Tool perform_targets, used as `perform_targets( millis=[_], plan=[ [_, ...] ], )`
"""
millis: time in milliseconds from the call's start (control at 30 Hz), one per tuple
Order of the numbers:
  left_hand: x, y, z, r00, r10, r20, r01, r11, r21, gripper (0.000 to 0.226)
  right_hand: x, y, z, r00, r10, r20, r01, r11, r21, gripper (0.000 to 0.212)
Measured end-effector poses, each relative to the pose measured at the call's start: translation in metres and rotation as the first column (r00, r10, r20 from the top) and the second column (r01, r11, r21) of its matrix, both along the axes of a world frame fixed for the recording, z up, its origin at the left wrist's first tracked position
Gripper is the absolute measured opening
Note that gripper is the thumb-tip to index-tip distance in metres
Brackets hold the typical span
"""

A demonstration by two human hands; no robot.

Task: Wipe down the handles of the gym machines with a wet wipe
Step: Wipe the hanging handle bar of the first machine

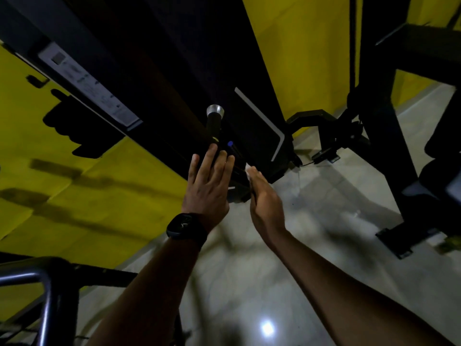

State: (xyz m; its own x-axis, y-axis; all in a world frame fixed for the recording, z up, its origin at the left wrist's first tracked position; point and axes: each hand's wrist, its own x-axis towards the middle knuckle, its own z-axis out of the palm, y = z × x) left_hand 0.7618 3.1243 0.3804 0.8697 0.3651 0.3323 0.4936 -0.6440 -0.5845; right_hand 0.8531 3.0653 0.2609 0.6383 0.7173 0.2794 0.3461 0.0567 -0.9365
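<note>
My left grip (207,186) is open, fingers straight and a little spread. Its tips are at the foot of the handle (214,127), touching it or very nearly. I judge its job is to steady the bar, so I would keep it low and flat there and leave the upper length free. Just to the right, my right grip (267,201) reaches in edge-on with the wipe (248,169) showing white at its fingertips. I cannot tell whether the fingers pinch it or only press it flat. The wipe is not on the handle yet; it sits beside the dark frame (254,136), lower and to the right of the bar. To do this well I would bring the wipe left and up, fold it round the bar, and draw it the full length to the cap (215,111), turning as I go so the hidden far side is covered too. In this dim light a missed strip would be hard to spot, so slow overlapping passes seem wise. The handle itself is a short black bar standing out from the frame. Its surface is matt and dark, and it ends in a flared silver cap that catches the light. Any grime on it is too dark to make out.
</note>
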Motion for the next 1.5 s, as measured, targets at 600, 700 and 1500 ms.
perform_targets(
  millis=[600, 700, 1500],
  plan=[
    [-0.002, 0.005, -0.004, 1.000, -0.025, -0.012, 0.025, 0.999, 0.027, 0.071, 0.013, 0.010, -0.002, 0.996, 0.041, -0.084, -0.048, 0.996, -0.081, 0.030],
    [-0.001, 0.005, -0.001, 1.000, -0.029, -0.011, 0.029, 0.999, 0.030, 0.070, 0.001, 0.013, -0.001, 0.998, -0.053, -0.021, 0.054, 0.999, 0.005, 0.034],
    [-0.003, -0.004, 0.000, 0.999, -0.049, 0.001, 0.049, 0.999, -0.013, 0.066, -0.004, -0.014, -0.002, 0.997, -0.013, -0.079, 0.009, 0.999, -0.046, 0.043]
  ],
)
